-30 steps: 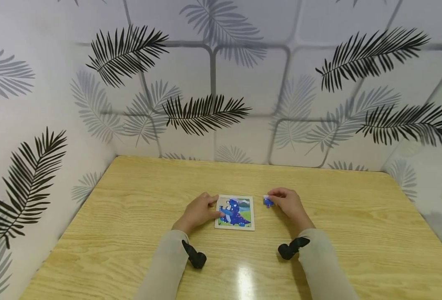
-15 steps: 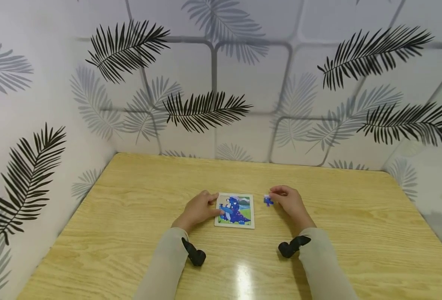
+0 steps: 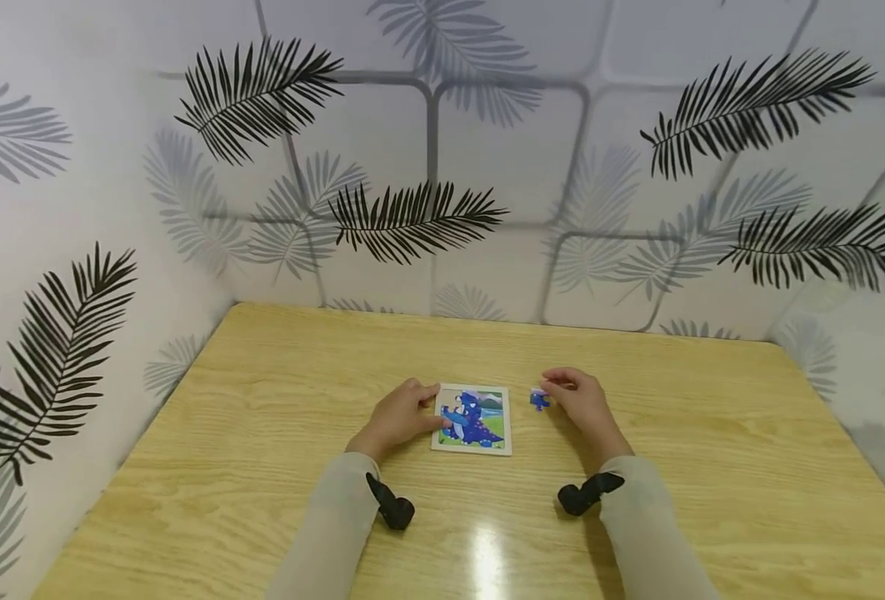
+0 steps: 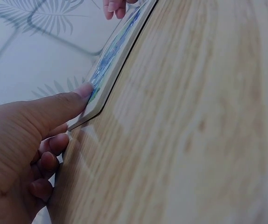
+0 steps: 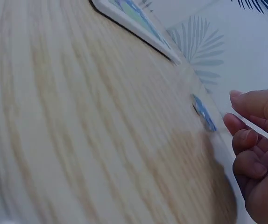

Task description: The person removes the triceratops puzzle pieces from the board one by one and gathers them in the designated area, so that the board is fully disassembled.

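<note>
A square dinosaur jigsaw puzzle (image 3: 487, 427) in a pale wooden frame lies flat on the table, with a pale bare patch at its upper left. My left hand (image 3: 400, 419) pinches its left side. The left wrist view has the thumb (image 4: 83, 89) on the picture's edge, the other fingers curled low by the frame's corner. To the right of the frame is a loose blue puzzle piece (image 3: 538, 402). My right hand (image 3: 583, 408) is just beside it, fingers loosely bent. In the right wrist view, a gap separates thumb and fingertips from the piece (image 5: 204, 113).
The wooden table (image 3: 300, 375) runs back to a leaf-patterned wall (image 3: 487, 167). More patterned wall (image 3: 37, 208) borders the left side. Each wrist carries a small black camera mount, one on the left sleeve (image 3: 392, 504) and one on the right.
My right fingers have drawn back slightly to the right, so more of the loose piece shows. My left hand keeps its place on the puzzle.
</note>
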`<state>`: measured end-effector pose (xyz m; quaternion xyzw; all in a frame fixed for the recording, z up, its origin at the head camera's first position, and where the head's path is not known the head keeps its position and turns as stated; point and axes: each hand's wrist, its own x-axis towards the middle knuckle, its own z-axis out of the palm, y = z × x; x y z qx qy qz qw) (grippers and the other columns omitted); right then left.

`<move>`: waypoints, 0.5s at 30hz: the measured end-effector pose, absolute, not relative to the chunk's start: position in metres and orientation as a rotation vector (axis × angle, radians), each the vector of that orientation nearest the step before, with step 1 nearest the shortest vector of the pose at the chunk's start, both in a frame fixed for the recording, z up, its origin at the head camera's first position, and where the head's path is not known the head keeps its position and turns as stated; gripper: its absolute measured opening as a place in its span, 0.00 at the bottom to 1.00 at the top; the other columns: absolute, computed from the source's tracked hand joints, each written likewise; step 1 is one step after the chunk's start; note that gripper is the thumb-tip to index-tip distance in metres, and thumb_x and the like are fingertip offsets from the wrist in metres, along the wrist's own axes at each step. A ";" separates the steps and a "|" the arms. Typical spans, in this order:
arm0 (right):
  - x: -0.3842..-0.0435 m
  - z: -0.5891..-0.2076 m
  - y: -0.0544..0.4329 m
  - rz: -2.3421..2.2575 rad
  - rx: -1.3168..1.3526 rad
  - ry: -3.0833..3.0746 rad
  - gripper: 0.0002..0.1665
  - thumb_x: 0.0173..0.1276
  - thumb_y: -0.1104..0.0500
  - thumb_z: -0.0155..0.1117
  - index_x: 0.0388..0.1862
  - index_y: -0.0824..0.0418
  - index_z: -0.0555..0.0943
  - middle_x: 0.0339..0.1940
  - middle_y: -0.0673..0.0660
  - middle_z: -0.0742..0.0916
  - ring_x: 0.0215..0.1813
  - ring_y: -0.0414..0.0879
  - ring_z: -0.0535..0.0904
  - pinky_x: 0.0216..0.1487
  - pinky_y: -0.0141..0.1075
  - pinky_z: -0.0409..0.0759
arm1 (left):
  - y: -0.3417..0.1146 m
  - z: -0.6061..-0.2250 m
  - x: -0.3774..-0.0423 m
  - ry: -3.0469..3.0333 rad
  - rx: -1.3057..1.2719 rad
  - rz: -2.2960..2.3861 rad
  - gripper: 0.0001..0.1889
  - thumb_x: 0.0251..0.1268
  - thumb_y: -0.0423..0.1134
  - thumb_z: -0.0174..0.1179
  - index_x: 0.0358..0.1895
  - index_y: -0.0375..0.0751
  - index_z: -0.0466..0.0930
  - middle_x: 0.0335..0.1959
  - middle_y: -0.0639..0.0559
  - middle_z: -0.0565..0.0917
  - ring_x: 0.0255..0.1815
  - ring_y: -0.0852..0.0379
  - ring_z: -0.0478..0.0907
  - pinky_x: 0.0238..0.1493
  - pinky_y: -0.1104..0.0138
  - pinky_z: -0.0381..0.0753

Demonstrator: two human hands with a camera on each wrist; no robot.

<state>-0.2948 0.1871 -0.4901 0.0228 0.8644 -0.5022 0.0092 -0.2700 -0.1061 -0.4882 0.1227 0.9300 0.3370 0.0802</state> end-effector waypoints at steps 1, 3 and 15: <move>-0.294 -0.489 0.186 -1.568 0.069 2.703 0.17 0.70 0.58 0.59 0.52 0.66 0.79 0.49 0.62 0.81 0.46 0.51 0.74 0.41 0.31 0.72 | -0.106 -0.488 -0.270 2.781 0.369 1.006 0.38 0.52 0.50 0.69 0.68 0.46 0.68 0.32 0.53 0.66 0.30 0.56 0.62 0.35 0.64 0.60; -0.294 -0.486 0.184 -1.566 0.066 2.708 0.17 0.69 0.56 0.60 0.52 0.64 0.80 0.49 0.61 0.81 0.45 0.51 0.73 0.42 0.32 0.72 | -0.105 -0.489 -0.271 2.783 0.381 1.001 0.38 0.52 0.51 0.69 0.68 0.46 0.68 0.31 0.53 0.65 0.29 0.57 0.62 0.34 0.65 0.59; -0.288 -0.466 0.141 -1.552 -0.209 2.688 0.14 0.68 0.57 0.61 0.48 0.63 0.82 0.46 0.58 0.83 0.44 0.49 0.73 0.46 0.35 0.70 | -0.103 -0.490 -0.270 2.776 0.379 1.003 0.38 0.52 0.50 0.70 0.68 0.47 0.67 0.31 0.53 0.66 0.30 0.57 0.62 0.35 0.64 0.60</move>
